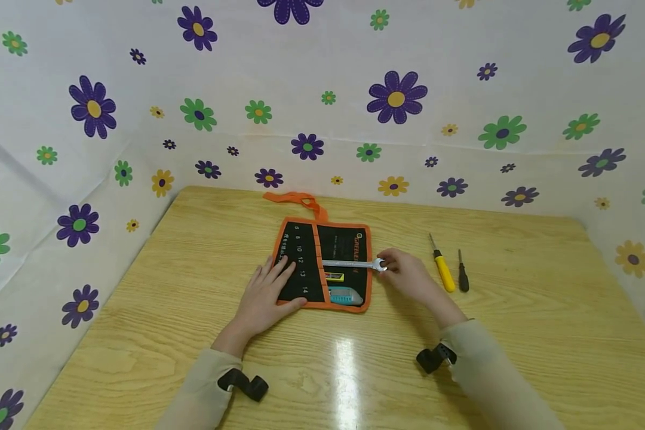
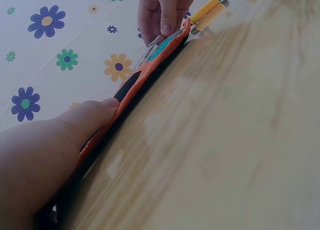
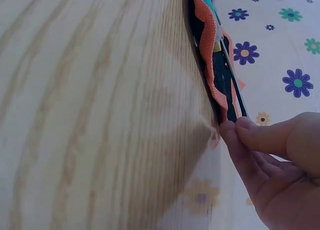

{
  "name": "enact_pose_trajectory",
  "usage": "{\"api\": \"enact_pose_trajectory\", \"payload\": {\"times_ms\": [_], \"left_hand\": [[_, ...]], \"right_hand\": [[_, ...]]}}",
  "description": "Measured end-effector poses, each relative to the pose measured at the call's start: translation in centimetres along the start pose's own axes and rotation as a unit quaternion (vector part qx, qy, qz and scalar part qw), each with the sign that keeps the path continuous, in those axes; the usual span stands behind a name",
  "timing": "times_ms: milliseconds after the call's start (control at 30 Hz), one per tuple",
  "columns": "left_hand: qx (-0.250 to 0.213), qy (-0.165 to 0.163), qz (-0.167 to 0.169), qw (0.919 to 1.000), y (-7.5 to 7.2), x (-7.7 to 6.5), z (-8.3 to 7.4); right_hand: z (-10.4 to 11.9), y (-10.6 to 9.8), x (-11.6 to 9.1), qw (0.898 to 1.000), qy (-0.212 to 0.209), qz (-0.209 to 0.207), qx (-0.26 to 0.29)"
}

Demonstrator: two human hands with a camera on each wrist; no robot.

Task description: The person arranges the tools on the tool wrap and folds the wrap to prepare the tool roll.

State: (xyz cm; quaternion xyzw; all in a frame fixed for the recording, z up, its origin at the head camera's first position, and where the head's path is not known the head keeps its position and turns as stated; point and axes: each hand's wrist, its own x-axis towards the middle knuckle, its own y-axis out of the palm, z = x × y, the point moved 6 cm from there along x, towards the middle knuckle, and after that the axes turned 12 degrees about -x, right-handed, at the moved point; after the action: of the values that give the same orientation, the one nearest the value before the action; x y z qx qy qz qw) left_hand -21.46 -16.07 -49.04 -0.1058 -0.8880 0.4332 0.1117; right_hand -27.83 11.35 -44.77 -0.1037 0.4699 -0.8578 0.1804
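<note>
A black tool pouch (image 1: 306, 286) with orange edging lies spread on the table, its pocket strip marked with numbers. My left hand (image 1: 266, 292) rests on the pouch's left part with fingers spread, the thumb along its near edge. A silver wrench (image 1: 349, 263) sticks out of a middle pocket to the right. With thumb and fingers my right hand (image 1: 405, 275) pinches the wrench's open end at the pouch's right edge. Below the wrench, a yellow-labelled item (image 1: 335, 277) and a turquoise utility knife (image 1: 346, 295) sit in other pockets.
To the right of my right hand lie a yellow-handled screwdriver (image 1: 444, 272) and a smaller black-handled screwdriver (image 1: 463, 278). An orange tie strap (image 1: 295, 198) trails from the pouch's far edge. A flower-patterned cloth (image 1: 349, 131) stands behind the wooden table (image 1: 156, 352).
</note>
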Motion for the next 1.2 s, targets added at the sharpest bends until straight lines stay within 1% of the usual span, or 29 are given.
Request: {"api": "enact_pose_trajectory", "payload": {"times_ms": [167, 367, 533, 700, 967, 1200], "left_hand": [[-0.003, 0.0, 0.0, 1.0, 0.0, -0.1, 0.0], [-0.001, 0.0, 0.0, 1.0, 0.0, -0.2, 0.1], [-0.003, 0.0, -0.003, 1.0, -0.2, -0.2, 0.0], [-0.003, 0.005, -0.008, 1.0, -0.2, -0.2, 0.0], [-0.002, 0.005, -0.004, 1.0, 0.0, 0.0, 0.0], [-0.005, 0.011, -0.01, 0.9999, -0.1, 0.0, -0.1]], "right_hand": [[0.7, -0.1, 0.3, 0.999, -0.027, -0.021, -0.029], [1.2, 0.3, 0.6, 0.998, -0.015, -0.006, -0.06], [1.9, 0.5, 0.8, 0.997, -0.019, 0.002, -0.073], [2.5, 0.6, 1.1, 0.996, -0.029, 0.005, -0.086], [3.6, 1.1, 1.6, 0.993, -0.043, 0.012, -0.112], [4.8, 1.7, 2.3, 0.987, -0.068, 0.014, -0.146]]}}
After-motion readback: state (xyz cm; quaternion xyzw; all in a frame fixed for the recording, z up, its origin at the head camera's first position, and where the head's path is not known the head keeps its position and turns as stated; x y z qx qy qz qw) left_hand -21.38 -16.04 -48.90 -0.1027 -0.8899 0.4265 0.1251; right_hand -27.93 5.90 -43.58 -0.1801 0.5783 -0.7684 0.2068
